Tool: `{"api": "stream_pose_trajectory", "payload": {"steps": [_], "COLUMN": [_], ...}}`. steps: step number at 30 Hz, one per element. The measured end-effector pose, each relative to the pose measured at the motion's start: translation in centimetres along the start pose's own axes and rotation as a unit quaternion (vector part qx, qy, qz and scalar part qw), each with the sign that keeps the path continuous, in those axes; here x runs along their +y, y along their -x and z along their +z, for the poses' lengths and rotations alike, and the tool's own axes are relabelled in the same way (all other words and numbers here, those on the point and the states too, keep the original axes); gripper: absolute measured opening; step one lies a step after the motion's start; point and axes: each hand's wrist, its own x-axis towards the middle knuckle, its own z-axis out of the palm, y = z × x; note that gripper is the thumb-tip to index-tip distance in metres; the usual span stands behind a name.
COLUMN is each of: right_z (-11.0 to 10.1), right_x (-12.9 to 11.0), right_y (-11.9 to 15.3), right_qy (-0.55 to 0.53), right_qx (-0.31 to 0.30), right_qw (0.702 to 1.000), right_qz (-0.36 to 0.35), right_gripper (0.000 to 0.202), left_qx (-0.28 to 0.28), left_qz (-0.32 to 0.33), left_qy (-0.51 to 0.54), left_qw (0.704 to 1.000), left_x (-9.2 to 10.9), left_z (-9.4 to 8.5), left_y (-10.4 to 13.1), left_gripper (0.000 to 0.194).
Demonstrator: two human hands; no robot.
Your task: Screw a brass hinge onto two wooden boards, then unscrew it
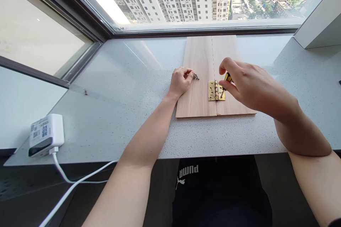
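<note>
Two pale wooden boards [197, 53] lie side by side on the sill, with a brass hinge [212, 90] across their seam near the front. My right hand [243, 81] is closed round a screwdriver [228, 77] with a yellow and black handle. Its shaft slants down to the hinge's right leaf, and the tip is at or near a hole there. On the left board, my left hand [182, 79] has its fingers pinched at a small bunch of dark screws [196, 76]. How many of them it grips is hidden.
A speckled white windowsill [128, 106] carries the boards. At its left end stands a white power bank [47, 134] with a white cable [80, 181] hanging off the edge. The window [170, 3] is behind; a white box-like block [321, 19] is at the right.
</note>
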Motion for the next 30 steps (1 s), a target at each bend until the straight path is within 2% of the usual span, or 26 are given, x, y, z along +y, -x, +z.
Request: {"api": "stream_pose_trajectory", "payload": {"steps": [3, 5, 7, 11, 14, 16, 23, 27, 30], "right_z": [0.7, 1.0, 1.0, 0.8, 0.8, 0.8, 1.1, 1.5, 1.7], "right_x": [0.7, 0.8, 0.6, 0.1, 0.2, 0.4, 0.7, 0.3, -0.1], "right_y": [0.1, 0.0, -0.3, -1.2, -1.5, -1.5, -1.2, -1.4, -1.7], "right_qy": [-0.027, -0.036, -0.039, 0.006, 0.032, 0.034, -0.042, -0.032, -0.004], "right_qx": [0.033, 0.031, 0.025, 0.051, 0.067, 0.062, 0.044, 0.046, 0.056], "right_qw": [0.998, 0.997, 0.998, 0.997, 0.995, 0.996, 0.997, 0.997, 0.998], "right_qz": [-0.053, -0.055, -0.029, 0.051, 0.068, 0.058, -0.052, -0.06, -0.031], "right_gripper": [0.02, 0.02, 0.018, 0.039, 0.041, 0.036, 0.028, 0.03, 0.033], "left_qx": [0.0, -0.002, -0.001, 0.001, -0.002, -0.003, -0.003, 0.001, 0.0], "left_qz": [0.0, 0.0, 0.0, -0.001, -0.001, -0.003, -0.01, -0.007, -0.006], "left_qy": [0.003, 0.004, 0.006, 0.008, 0.009, 0.008, 0.013, 0.013, 0.008], "left_qw": [1.0, 1.0, 1.0, 1.0, 1.0, 1.0, 1.0, 1.0, 1.0], "left_x": [0.1, 0.1, 0.2, 0.2, 0.3, 0.3, 0.5, 0.5, 0.5], "left_z": [0.0, -0.1, -0.1, -0.2, -0.1, -0.1, -0.2, -0.2, -0.2], "left_y": [0.0, 0.0, 0.0, 0.1, 0.0, 0.0, 0.0, 0.0, 0.0], "left_gripper": [0.015, 0.016, 0.015, 0.014, 0.015, 0.015, 0.015, 0.015, 0.016]}}
